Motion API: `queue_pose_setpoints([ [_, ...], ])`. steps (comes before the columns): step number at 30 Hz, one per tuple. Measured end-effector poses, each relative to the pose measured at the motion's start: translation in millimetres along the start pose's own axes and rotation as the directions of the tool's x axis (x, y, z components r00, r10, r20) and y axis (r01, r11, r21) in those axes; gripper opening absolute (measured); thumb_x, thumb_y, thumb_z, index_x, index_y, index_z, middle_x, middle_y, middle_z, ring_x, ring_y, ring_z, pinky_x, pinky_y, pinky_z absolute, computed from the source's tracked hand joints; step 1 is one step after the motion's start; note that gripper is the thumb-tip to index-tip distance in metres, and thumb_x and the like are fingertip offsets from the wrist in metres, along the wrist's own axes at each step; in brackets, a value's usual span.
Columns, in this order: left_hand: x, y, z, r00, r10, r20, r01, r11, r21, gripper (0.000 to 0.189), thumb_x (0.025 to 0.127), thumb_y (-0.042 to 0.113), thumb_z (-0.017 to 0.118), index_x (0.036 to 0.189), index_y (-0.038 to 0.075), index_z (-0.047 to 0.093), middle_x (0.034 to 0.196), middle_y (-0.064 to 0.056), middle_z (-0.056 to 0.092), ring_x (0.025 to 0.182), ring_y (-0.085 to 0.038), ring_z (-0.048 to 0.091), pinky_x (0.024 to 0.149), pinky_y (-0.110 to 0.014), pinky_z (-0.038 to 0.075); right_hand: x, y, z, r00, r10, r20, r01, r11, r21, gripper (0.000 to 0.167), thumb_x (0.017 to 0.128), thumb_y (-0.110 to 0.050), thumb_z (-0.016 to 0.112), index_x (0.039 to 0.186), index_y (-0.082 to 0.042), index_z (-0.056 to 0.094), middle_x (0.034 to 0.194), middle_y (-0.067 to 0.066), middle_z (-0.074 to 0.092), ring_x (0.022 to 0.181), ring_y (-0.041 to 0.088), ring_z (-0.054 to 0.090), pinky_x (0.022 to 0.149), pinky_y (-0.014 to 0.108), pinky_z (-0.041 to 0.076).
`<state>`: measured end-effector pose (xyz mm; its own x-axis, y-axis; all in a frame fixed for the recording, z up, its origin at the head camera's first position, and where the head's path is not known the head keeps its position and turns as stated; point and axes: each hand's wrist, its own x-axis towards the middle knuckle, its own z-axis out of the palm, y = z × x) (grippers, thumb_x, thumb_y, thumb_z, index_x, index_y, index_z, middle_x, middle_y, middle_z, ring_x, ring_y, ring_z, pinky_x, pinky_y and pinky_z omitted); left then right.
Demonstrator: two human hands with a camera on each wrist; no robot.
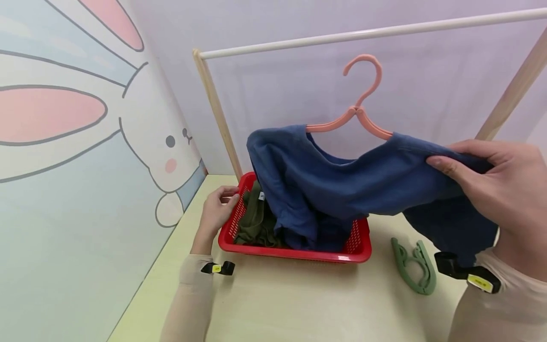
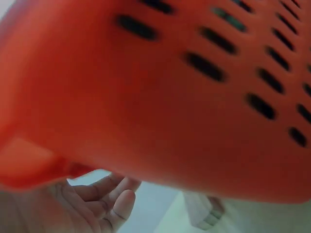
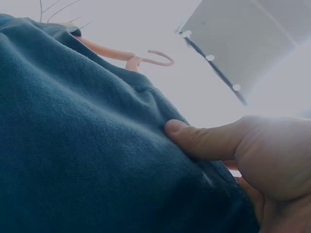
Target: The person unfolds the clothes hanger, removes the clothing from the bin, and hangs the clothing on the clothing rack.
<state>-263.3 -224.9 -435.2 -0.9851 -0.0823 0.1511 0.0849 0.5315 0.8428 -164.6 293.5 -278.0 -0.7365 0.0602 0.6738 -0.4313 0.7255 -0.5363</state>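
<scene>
A dark blue shirt [image 1: 342,185] is spread on a pink hanger [image 1: 329,126], whose hook sticks up through the neckline. My right hand [image 1: 504,185] pinches the shirt at its right shoulder, thumb in front, as the right wrist view also shows with the blue cloth [image 3: 87,126]. Lower folds of the shirt drop into a red basket [image 1: 295,254]. At the basket's left rim is my left hand [image 1: 217,211], fingers loosely bent and holding nothing. In the left wrist view the basket wall [image 2: 146,107] covers most of the picture, with the left fingers [image 2: 124,206] below it.
Dark green clothing [image 1: 253,223] lies in the basket's left part. A folded green hanger [image 1: 414,268] rests on the table [image 1: 295,304] to the right. Behind stands a rack with a white rail [image 1: 367,34] and wooden posts [image 1: 218,109]. A rabbit-painted wall [image 1: 85,223] borders the left.
</scene>
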Motion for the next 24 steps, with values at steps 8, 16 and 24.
queue_pose_setpoints([
  [8,2.4,-2.8,5.2,1.0,-0.016,-0.003,0.017,1.0,0.026,0.029,0.115,0.028,0.065,0.141,0.016,0.064,0.115,-0.021,0.079,0.098,-0.031,0.077,0.09,-0.045,0.067,2.3,-2.8,2.1,0.999,0.032,0.034,-0.031,0.999,-0.035,0.017,0.097,-0.018,0.09,0.105,-0.003,0.086,0.077,-0.048,0.059,0.068,-0.021,0.054,0.066,0.003,0.038],
  [16,0.9,-1.4,18.3,0.999,-0.036,0.015,0.036,0.999,-0.024,0.027,0.115,0.031,0.064,0.139,0.019,0.065,0.11,-0.019,0.081,0.092,-0.027,0.076,0.082,-0.037,0.067,2.4,4.3,-2.6,0.998,0.062,0.007,-0.061,0.996,-0.06,0.018,0.099,-0.017,0.087,0.107,-0.001,0.085,0.076,-0.05,0.056,0.066,-0.022,0.052,0.067,0.002,0.037],
  [24,0.8,5.5,23.2,0.999,-0.045,0.023,0.046,0.998,-0.039,0.027,0.115,0.031,0.065,0.139,0.02,0.064,0.115,-0.019,0.08,0.098,-0.032,0.078,0.087,-0.046,0.068,1.3,21.3,-14.3,0.985,0.114,-0.127,-0.127,0.986,-0.105,0.017,0.104,-0.017,0.082,0.108,-0.002,0.085,0.077,-0.055,0.047,0.066,-0.029,0.044,0.071,0.0,0.032],
])
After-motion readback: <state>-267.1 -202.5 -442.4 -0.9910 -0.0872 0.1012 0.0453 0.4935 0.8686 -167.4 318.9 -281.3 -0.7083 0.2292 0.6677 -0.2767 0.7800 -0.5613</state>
